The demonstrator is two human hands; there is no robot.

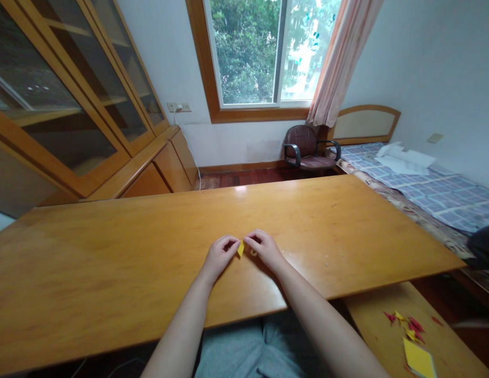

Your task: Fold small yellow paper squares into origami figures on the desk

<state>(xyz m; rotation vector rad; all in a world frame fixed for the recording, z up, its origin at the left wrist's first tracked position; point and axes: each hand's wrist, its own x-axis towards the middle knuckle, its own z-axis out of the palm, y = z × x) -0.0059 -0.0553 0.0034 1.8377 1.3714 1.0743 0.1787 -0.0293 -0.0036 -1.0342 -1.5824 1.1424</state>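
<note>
A small folded piece of yellow paper (240, 249) is held just above the wooden table (149, 273), near the middle of its front half. My left hand (221, 255) pinches its left edge between thumb and fingertips. From the other side, my right hand (264, 248) pinches the upper right edge, its fingers closed. The paper has a narrow, pointed shape, with its tip toward me. Its finer creases are too small to make out.
On a lower wooden surface (380, 304) at the right lie several red and yellow folded paper pieces (412, 326) and a stack of yellow paper (419, 359). A maroon armchair (303, 144) stands beyond the table. Glass-door cabinets (106, 100) line the left; a bed (433, 191) is at right.
</note>
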